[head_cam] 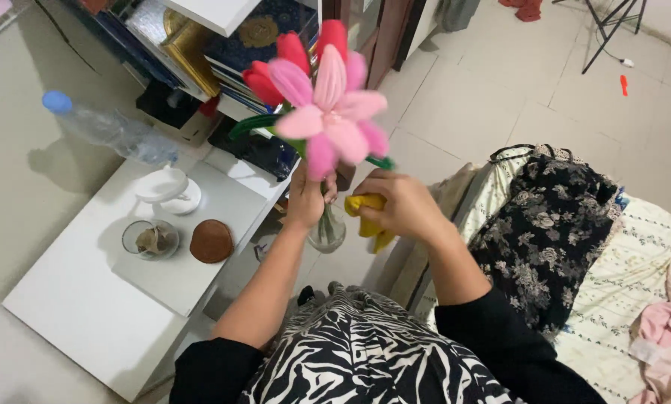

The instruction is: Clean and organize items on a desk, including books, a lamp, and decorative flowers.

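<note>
Above the person's lap, between the white worktop and the bed, a clear glass vase of artificial flowers was held up off any surface. The left hand was closed around the vase's neck, just under the blooms. The right hand was closed on a yellow cloth, which was pressed against the side of the glass.

Judged from that grip, the step in hand looked like wiping the vase. Carrying on would call for a firm hold with the left hand while the cloth worked round the glass — the blooms are top-heavy and leaned towards the shelves.

Counted: one vase and one cloth. The flowers came to one large pink bloom in front and at least three red tulip-like buds behind it; whether more hid behind the petals could not be told.

On the worktop stood one plastic bottle with a blue cap, lying tilted, one white lidded cup, one glass with something brownish inside, and one round brown lid — all well apart from the hands. One dark floral garment lay on the bed.
</note>
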